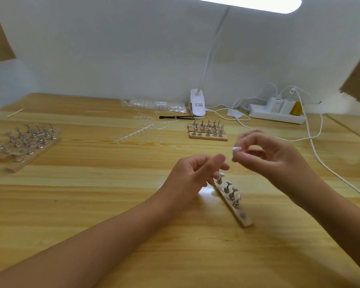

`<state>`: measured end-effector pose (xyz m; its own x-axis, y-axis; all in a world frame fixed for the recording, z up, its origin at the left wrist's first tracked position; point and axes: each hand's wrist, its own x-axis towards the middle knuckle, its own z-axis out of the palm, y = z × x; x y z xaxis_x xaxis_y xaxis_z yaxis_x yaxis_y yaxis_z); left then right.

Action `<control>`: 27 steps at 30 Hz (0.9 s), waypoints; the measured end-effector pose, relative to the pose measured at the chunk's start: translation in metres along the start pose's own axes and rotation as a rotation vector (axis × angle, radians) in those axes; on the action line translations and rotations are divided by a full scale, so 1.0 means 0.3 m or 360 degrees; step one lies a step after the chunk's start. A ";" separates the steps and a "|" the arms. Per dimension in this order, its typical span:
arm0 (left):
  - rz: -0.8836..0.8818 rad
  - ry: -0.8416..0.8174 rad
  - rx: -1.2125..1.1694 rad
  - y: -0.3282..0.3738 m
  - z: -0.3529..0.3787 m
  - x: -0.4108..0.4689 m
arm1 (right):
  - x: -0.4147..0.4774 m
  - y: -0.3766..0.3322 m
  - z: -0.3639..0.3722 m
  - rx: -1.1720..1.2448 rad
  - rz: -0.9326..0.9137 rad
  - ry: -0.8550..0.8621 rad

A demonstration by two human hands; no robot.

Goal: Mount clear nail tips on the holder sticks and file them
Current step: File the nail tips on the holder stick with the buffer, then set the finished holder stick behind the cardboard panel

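A wooden holder strip (245, 221) lies on the table in front of me with several metal holder sticks (227, 188) standing on it, each topped by a clear nail tip. One round magnet spot near its close end is bare. My right hand (266, 156) hovers above the strip and pinches a holder stick with a pale nail tip (236, 149) at its fingertips. My left hand (195, 171) hangs beside the strip's far end with fingers loosely curled, holding nothing that I can see.
More wooden strips with sticks sit at the back centre (208, 132) and far left (27, 140). Clear nail-tip sprues (141, 132), a bag of tips (158, 104), a black tool (175, 117), a clip lamp (197, 104), a power strip (279, 115) and cables (312, 142) occupy the back.
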<state>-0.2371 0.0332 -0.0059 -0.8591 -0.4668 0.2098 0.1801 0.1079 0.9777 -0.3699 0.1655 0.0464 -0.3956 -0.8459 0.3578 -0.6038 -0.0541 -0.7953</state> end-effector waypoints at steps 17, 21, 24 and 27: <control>-0.0120 0.0253 -0.0181 -0.024 -0.025 0.023 | -0.235 0.089 0.026 -0.0127 0.0332 -0.0105; -0.0144 0.0256 -0.0192 -0.032 -0.020 0.023 | -0.244 0.084 0.028 -0.0339 0.0298 -0.0047; -0.0127 0.0270 -0.0210 -0.036 -0.023 0.026 | -0.252 0.088 0.029 -0.0909 0.0246 -0.0146; -0.0120 0.0285 -0.0198 -0.045 -0.024 0.030 | -0.241 0.076 0.022 -0.1141 0.0297 -0.0204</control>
<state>-0.2438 0.0212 -0.0172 -0.7757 -0.6189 0.1234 0.1857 -0.0370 0.9819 -0.3506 0.2220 -0.0008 -0.4781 -0.8647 0.1538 -0.8547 0.4178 -0.3082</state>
